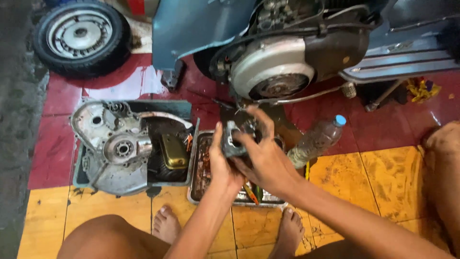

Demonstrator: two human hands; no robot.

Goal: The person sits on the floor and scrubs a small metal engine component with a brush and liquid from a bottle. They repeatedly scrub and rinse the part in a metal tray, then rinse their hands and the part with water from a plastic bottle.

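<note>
- Head view, hands: left hand [221, 160] and right hand [261, 153] meet on one small engine part [233, 140], held above the metal tray [197, 184]. Part is between both palms, touching both.
- Left hand: fingers curled shut round part's left side and underside, thumb up along its edge. Firm grip.
- Right hand: partly open, fingers spread over part's top and far side, fingertips resting on it; more a steadying hold than a clamp. Whether it bears weight: cannot tell.
- Key relation: part sits directly ahead of both hands, already in contact. Left hand is under and nearer the body; right hand comes across from the right and covers it. Long axis approx. upright, tilted slightly away; much hidden by fingers.
- Part: grey cast metal, blocky, dull, oily, w/ a dark round opening facing up.
- Tray: shallow, rectangular, thin sheet metal, rust-stained, greasy; small tools lie in it.
- Left of tray: engine casing half [112, 148], cast alloy, ribbed, bearing bore at centre, resting in a dark tub.
- Beyond hands: scooter engine [273, 72], round pale cover, blue body panels.
- Right of the tray: plastic bottle [318, 139] lying on tiled floor [383, 172], blue cap, cloudy.
- Far left: loose wheel [81, 36], rubber tyre, steel rim.
</note>
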